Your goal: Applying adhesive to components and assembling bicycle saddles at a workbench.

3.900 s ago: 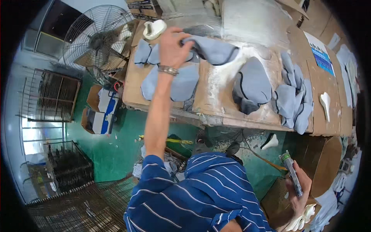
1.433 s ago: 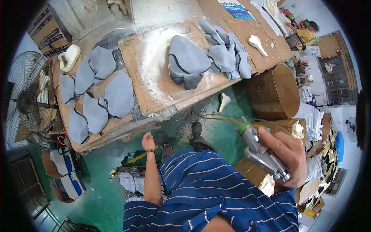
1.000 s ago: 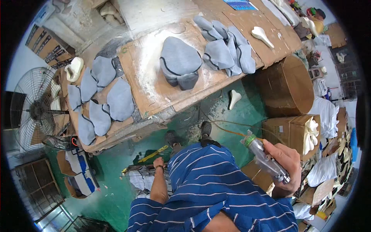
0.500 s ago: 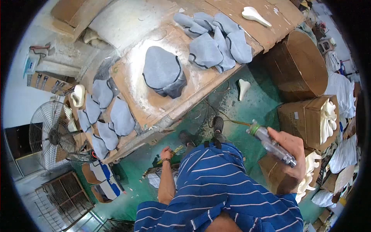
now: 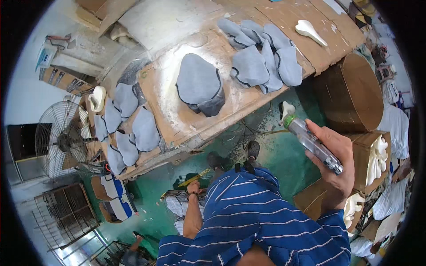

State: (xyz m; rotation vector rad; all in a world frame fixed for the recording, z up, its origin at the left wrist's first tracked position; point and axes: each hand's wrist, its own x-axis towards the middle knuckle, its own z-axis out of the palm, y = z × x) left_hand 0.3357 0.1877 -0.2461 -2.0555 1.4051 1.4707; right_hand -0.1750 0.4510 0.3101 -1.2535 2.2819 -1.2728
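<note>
My right hand (image 5: 333, 155), out to the right, is wrapped round a clear cylindrical hand tool (image 5: 310, 144) with a green collar at one end and a metal tip at the other. Low at my left side hangs my left hand (image 5: 193, 187), its fingers curled and mostly turned from sight; whatever they hold, if anything, is hidden. On the workbench ahead, a large grey cloth piece with dark edging (image 5: 198, 80) lies on powder-dusted cardboard (image 5: 166, 119). More grey pieces lie to its left (image 5: 145, 129) and, overlapping, to its right (image 5: 250, 66).
White saddle-shaped pieces lie on the bench (image 5: 310, 32) and on the floor (image 5: 288, 108). Open cardboard boxes (image 5: 348, 95) stand at the right, some holding white pieces (image 5: 377, 159). A large fan (image 5: 64, 142) is at the left. Yellow tape (image 5: 199, 174) marks the green floor.
The view has turned a little, and the bench items appear further right. The tool in my right hand now points less steeply. Part of another person has come into view at lower left.
</note>
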